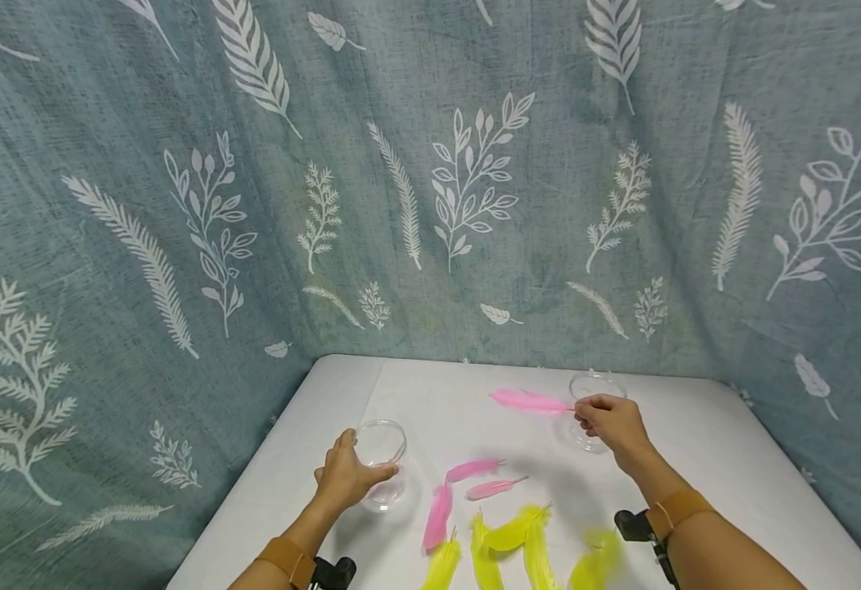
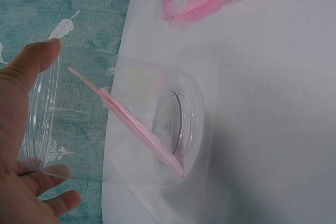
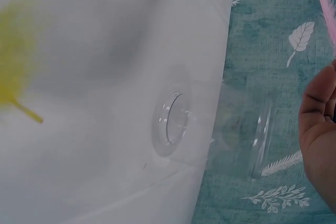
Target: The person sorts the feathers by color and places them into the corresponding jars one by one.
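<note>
My left hand [image 1: 345, 474] holds a clear jar [image 2: 152, 174] near its rim, thumb on one side and fingers on the other. A pink feather [image 2: 139, 124] leans inside this jar, its quill pointing up toward the rim. At the back right, my right hand [image 1: 613, 419] pinches another pink feather [image 1: 526, 401] by the quill end. The feather's plume points left. A second clear jar [image 3: 168, 124] stands upright on the table, just beside and under the right hand. In the right wrist view, part of the held feather is cut off by the frame edge.
Several loose feathers lie on the white table [image 1: 430, 393]: pink feathers [image 1: 437, 518] in the middle and yellow feathers [image 1: 485, 557] along the near side. One yellow feather [image 1: 598, 561] by the right wrist looks blurred. A leaf-patterned teal curtain [image 1: 401, 303] surrounds the table behind and at the sides.
</note>
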The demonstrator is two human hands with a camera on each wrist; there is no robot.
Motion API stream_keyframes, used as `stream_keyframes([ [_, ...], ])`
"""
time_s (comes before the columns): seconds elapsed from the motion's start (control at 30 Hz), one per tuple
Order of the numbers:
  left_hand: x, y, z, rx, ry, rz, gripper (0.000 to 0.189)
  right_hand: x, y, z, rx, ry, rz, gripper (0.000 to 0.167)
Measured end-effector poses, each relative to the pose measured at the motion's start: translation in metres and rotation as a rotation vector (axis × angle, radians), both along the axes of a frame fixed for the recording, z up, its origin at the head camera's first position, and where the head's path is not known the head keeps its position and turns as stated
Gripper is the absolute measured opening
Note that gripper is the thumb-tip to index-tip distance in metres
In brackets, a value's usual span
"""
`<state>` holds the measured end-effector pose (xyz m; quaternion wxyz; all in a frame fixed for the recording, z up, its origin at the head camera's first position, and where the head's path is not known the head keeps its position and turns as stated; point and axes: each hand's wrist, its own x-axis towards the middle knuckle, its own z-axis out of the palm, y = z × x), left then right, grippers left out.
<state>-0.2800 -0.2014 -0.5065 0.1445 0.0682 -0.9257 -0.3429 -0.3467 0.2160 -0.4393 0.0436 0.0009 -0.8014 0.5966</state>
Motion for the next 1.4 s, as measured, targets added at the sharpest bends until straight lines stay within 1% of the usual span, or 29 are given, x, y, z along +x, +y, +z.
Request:
stream_keyframes([
  [0.3, 0.000, 0.001, 0.002, 0.002, 0.008, -0.003, 0.102, -0.002, -0.018, 0.012, -0.008, 0.023, 0.045, 0.026],
  [0.5, 0.000, 0.000, 0.001, 0.002, -0.004, -0.003, 0.107, -0.002, -0.031, 0.017, -0.018, 0.028, 0.069, 0.023],
  [0.67, 0.001, 0.000, 0.001, 0.009, -0.002, -0.003, 0.108, -0.004, -0.043, 0.019, -0.026, 0.019, 0.078, 0.022],
  [0.83, 0.001, 0.000, 0.001, 0.014, -0.004, -0.003, 0.107, -0.004, -0.057, 0.021, -0.049, 0.027, 0.103, 0.019],
  [1.0, 0.002, 0.000, 0.000, 0.017, -0.005, -0.004, 0.104, -0.003, -0.074, 0.022, -0.074, 0.035, 0.132, 0.015],
  [1.4, 0.004, 0.000, 0.004, 0.024, 0.008, -0.019, 0.105, 0.003, -0.105, 0.026, -0.100, 0.042, 0.185, 0.017],
])
